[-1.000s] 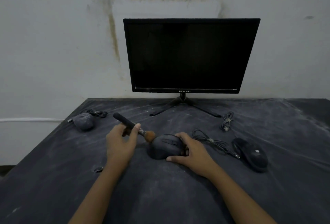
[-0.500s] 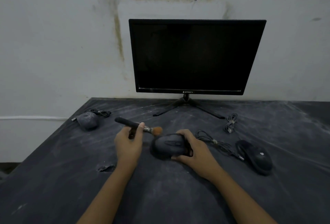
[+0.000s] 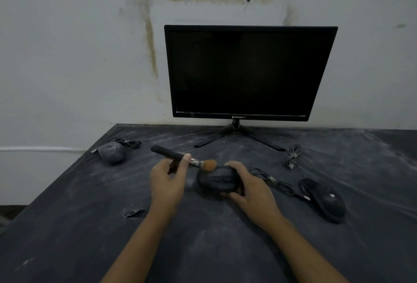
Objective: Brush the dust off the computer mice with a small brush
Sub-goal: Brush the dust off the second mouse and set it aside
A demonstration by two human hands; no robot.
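Has edged the brush [image 3: 178, 155] rightward over the last half second, bringing its orange bristles [image 3: 210, 165] against the upper left edge of the middle mouse [image 3: 217, 180]. Pinches the black handle in the left hand [image 3: 168, 181], fingers curled round it, handle slanting toward the upper left. Steadies that mouse at frame centre, low over the dusty dark surface [image 3: 203, 249], with the right hand [image 3: 250, 189], fingers wrapped over its far side and thumb along the near side. Leaves a dust-caked grey mouse [image 3: 112, 152] with its coiled cable near the surface's far left edge, and a black mouse [image 3: 325, 201] at right, well apart. Faces a dark monitor [image 3: 248, 73] on a splayed stand at the back, before a stained wall [image 3: 79, 57].
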